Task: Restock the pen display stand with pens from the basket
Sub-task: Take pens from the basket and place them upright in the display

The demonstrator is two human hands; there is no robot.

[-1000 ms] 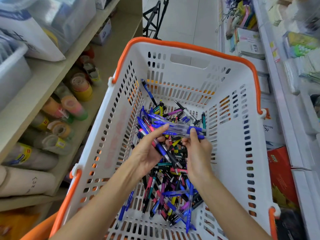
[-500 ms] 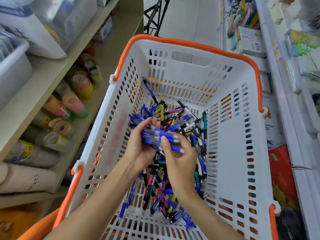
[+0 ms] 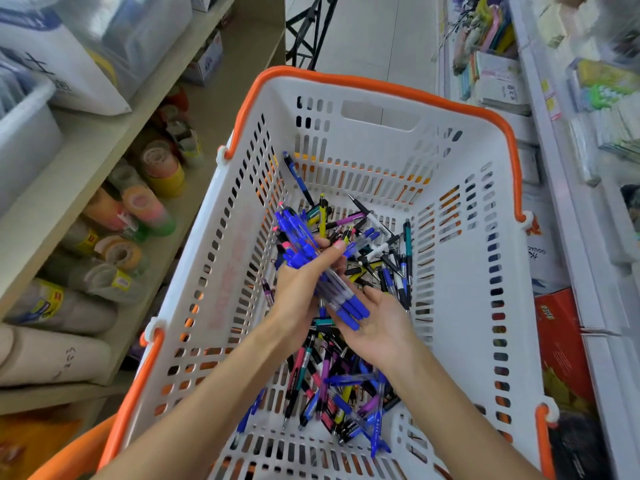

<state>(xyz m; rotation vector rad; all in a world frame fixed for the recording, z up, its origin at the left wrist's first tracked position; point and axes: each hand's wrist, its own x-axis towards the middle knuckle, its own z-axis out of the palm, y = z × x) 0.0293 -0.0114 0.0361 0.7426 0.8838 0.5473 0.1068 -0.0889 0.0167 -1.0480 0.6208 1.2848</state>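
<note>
Many pens [image 3: 349, 393] remained in basket [image 3: 381, 91]; left hand [image 3: 301, 289] gripped blue pen bundle [image 3: 311, 268], right hand [image 3: 377, 323] flat beneath; stand unseen, nothing restocked.

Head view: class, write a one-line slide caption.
Left hand grips a bundle of blue pens over the white, orange-rimmed plastic basket; open right hand supports their tips.

Wood shelves [image 3: 104, 147] left w/ tape rolls [image 3: 149, 209], pale floor [image 3: 374, 32] ahead.

Basket [image 3: 485, 306] centre, loose pens [image 3: 332, 386] inside; tape rolls [image 3: 145, 209] on shelf left; shelves [image 3: 571, 168] right.
</note>
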